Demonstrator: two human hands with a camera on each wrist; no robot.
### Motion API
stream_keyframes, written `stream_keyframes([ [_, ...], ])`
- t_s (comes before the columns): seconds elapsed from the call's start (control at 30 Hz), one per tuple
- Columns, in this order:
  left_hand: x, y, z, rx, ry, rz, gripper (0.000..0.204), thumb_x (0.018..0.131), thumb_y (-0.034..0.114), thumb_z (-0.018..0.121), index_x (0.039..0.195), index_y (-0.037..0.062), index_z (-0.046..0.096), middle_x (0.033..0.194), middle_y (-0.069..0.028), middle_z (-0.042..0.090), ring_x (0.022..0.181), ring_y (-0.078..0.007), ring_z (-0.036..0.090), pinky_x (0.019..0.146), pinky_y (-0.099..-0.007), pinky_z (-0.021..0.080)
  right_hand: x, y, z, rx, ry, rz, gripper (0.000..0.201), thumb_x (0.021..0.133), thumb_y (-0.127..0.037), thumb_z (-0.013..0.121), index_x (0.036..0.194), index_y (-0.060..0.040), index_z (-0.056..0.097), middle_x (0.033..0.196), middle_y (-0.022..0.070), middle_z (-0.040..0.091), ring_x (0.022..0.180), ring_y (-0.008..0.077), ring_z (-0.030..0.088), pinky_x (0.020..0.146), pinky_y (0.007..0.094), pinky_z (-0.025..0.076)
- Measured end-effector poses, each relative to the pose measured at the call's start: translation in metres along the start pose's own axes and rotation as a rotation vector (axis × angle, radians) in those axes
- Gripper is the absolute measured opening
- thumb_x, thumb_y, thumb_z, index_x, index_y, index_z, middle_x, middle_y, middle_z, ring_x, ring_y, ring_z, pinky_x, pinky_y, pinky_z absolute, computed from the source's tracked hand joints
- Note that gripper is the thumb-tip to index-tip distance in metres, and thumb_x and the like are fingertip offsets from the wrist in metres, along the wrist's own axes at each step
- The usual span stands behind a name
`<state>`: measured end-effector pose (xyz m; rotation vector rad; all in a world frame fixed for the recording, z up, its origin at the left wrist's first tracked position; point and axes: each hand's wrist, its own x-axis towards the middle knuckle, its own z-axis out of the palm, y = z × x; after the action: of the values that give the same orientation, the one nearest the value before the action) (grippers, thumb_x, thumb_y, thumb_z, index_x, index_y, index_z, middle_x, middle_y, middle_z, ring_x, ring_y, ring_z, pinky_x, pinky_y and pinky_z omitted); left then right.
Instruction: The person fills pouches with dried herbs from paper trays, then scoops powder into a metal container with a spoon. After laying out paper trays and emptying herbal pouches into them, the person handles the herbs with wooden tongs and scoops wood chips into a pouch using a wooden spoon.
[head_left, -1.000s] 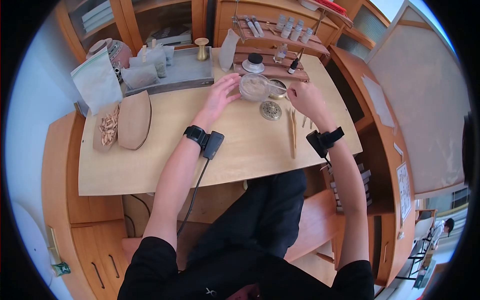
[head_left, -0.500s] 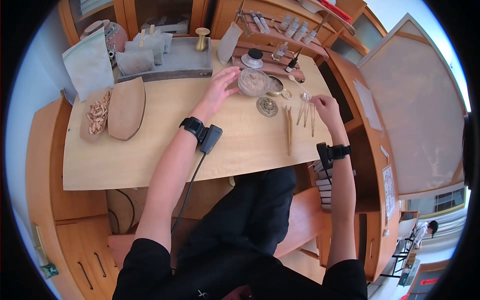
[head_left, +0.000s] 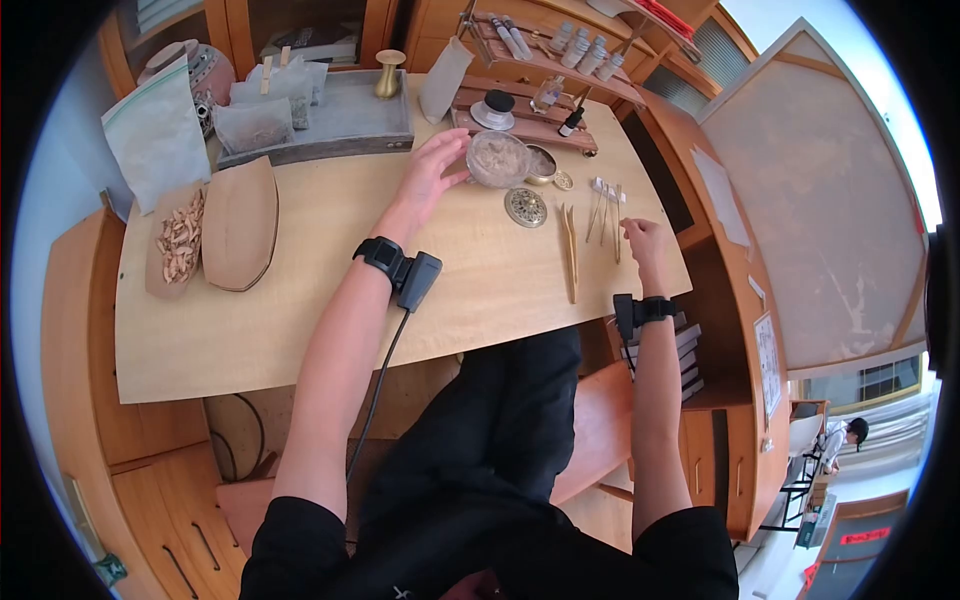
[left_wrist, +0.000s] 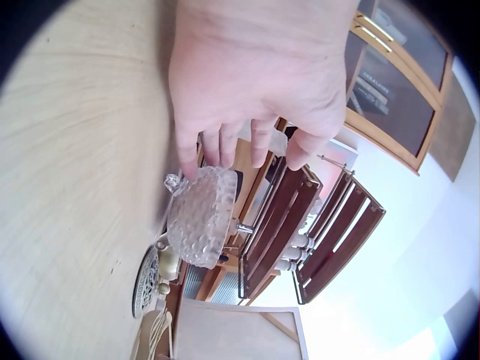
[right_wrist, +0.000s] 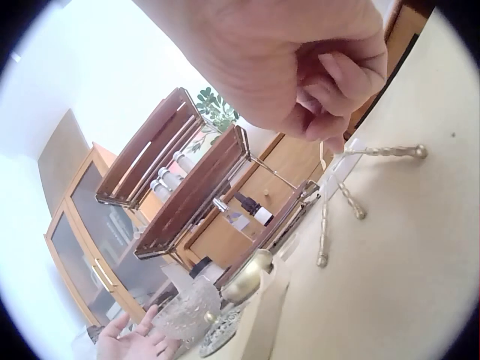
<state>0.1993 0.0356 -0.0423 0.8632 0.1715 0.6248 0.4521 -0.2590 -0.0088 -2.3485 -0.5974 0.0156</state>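
No clear words anywhere I look: bottom centre, my shirt (head_left: 455, 560) carries a pale X-like mark; lower right, a red sign (head_left: 865, 536) shows blurred characters; and right of frame, this posted sheet (head_left: 768, 357), print too small!

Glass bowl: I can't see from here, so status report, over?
Left hand open beside glass bowl. Right hand curled near metal tools, grip unclear. Bowl holds powder. Brass pot close by, possible snag.

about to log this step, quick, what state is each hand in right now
Left hand: open, fingers beside the clear, bumpy glass bowl.
Right hand: fingers curled near the twisted, brass-coloured metal tools; cannot tell whether it holds anything.
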Motion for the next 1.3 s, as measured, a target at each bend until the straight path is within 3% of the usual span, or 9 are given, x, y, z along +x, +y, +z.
stream_keyframes([
  [0.13,0.0,0.0,-0.001,-0.007,0.019,-0.009,0.04,0.096,0.024,0.057,0.132,0.0076,0.052,0.134,-0.0081,0.053,0.13,-0.02,0.044,0.103,-0.0416,0.041,-0.011,0.008,0.006,0.016,0.025,0.013,0.028,0.084,-0.021,0.062,0.082,0.0042,0.072,0.065,0.0089,0.065,0.062,0.0169,0.061,0.059,0.0327,0.046],
  [0.3,0.0,-0.002,0.0,0.018,0.034,-0.007,0.04,0.095,0.024,0.057,0.131,0.0076,0.052,0.135,-0.0084,0.053,0.13,-0.0204,0.044,0.104,-0.0427,0.041,-0.021,0.014,0.009,0.127,-0.008,0.062,0.028,0.087,-0.023,0.063,0.094,0.0031,0.07,0.065,0.0105,0.066,0.059,0.0164,0.061,0.057,0.0316,0.047],
  [0.53,-0.001,-0.001,0.004,0.042,0.017,0.0,0.042,0.094,0.025,0.059,0.131,0.0068,0.051,0.134,-0.0097,0.053,0.13,-0.0212,0.043,0.103,-0.044,0.041,-0.023,0.019,0.004,0.079,0.022,-0.038,0.027,0.089,-0.024,0.063,0.095,0.0022,0.066,0.071,0.0127,0.069,0.062,0.0184,0.065,0.057,0.0324,0.049],
  [0.6,-0.001,-0.001,0.004,0.053,0.01,0.004,0.041,0.094,0.025,0.059,0.131,0.0068,0.051,0.134,-0.0098,0.052,0.13,-0.0212,0.043,0.103,-0.0443,0.041,-0.026,0.008,0.001,0.07,0.007,-0.038,0.025,0.089,-0.023,0.063,0.095,0.0016,0.066,0.073,0.013,0.069,0.062,0.0189,0.065,0.058,0.0325,0.049],
  [0.7,-0.003,-0.001,0.003,0.075,-0.001,0.005,0.04,0.095,0.024,0.059,0.13,0.0068,0.051,0.134,-0.0096,0.052,0.13,-0.0211,0.043,0.103,-0.0449,0.042,-0.031,-0.024,0.007,0.054,-0.018,-0.173,0.024,0.088,-0.024,0.064,0.098,-0.0013,0.066,0.074,0.0134,0.069,0.065,0.022,0.067,0.061,0.0331,0.05],
  [0.77,-0.003,0.0,0.004,0.087,-0.013,0.008,0.04,0.095,0.024,0.059,0.131,0.0068,0.051,0.134,-0.0093,0.052,0.129,-0.0211,0.043,0.103,-0.0452,0.042,-0.036,-0.056,0.018,0.004,-0.092,-0.414,0.022,0.087,-0.023,0.065,0.099,-0.0041,0.067,0.078,0.0145,0.07,0.072,0.0282,0.069,0.065,0.0374,0.053],
  [0.87,-0.001,0.0,0.004,0.083,0.012,-0.015,0.039,0.095,0.023,0.059,0.13,0.0073,0.051,0.133,-0.0089,0.052,0.129,-0.0209,0.043,0.102,-0.0459,0.043,-0.037,-0.093,0.044,-0.118,-0.157,-0.549,0.021,0.085,-0.022,0.067,0.097,-0.0052,0.068,0.082,0.0162,0.07,0.08,0.0329,0.069,0.071,0.0424,0.054],
  [1.07,-0.001,-0.002,0.001,0.076,0.013,-0.013,0.038,0.095,0.022,0.059,0.13,0.0089,0.051,0.133,-0.0077,0.052,0.129,-0.0201,0.043,0.102,-0.0474,0.045,-0.031,-0.125,0.079,-0.337,-0.322,-0.562,0.017,0.081,-0.021,0.071,0.09,-0.007,0.07,0.086,0.0172,0.07,0.086,0.0339,0.068,0.075,0.0439,0.053],
  [1.3,-0.002,-0.002,0.002,0.04,-0.003,-0.019,0.041,0.095,0.022,0.06,0.132,0.0071,0.05,0.133,-0.0083,0.051,0.13,-0.0202,0.043,0.103,-0.0485,0.045,-0.024,-0.125,0.077,-0.33,-0.358,-0.578,0.014,0.08,-0.018,0.07,0.087,-0.0068,0.071,0.086,0.0152,0.07,0.084,0.034,0.068,0.075,0.0437,0.054],
])
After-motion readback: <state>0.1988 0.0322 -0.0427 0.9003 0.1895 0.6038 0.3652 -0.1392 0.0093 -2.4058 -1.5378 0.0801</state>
